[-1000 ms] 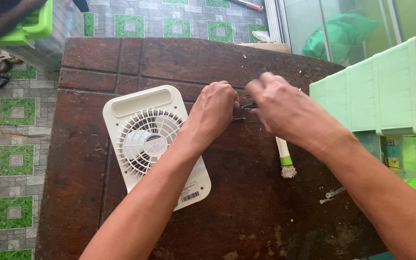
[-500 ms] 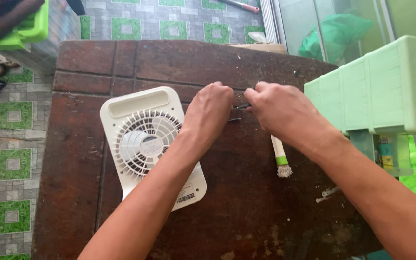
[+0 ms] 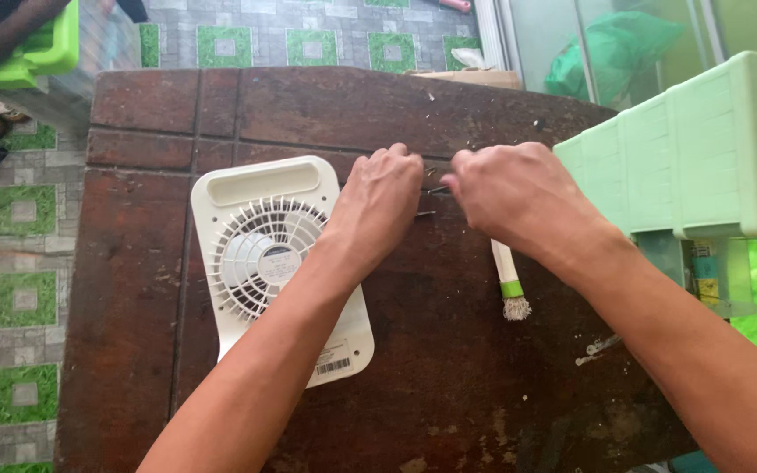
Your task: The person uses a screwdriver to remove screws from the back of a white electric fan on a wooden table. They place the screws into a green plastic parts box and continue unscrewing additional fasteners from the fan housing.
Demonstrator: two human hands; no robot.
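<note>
White fan [image 3: 275,267] lies flat, grille up, on the left half of the brown desk [image 3: 133,263], well left of the hands' meeting point; its near corner is under the left forearm.

Left hand [image 3: 380,203] is curled knuckles-up just right of the fan's far corner. Fingers are bent around something small and thin – dark metal slivers [image 3: 431,191] poke out between the two hands. Could be screws or pins, too small to tell. Grip looks clenched, pinching those bits, though the fingertips are hidden.

Right hand [image 3: 519,194] mirrors it, fingers closed toward the same spot and almost touching the left. Whether it holds a sliver or only steadies one – cannot tell.

Small brush [image 3: 508,285] with a green band lies on the desk just under the right wrist, bristles toward the near edge. Pale green plastic bin [image 3: 703,149] sits at the right edge.

Judgement: small-parts handling, both hands working the tiny pieces beside the fan. Next move calls for a fine pinch and a steady wrist – the bits are dark on dark wood and easy to lose.
</note>
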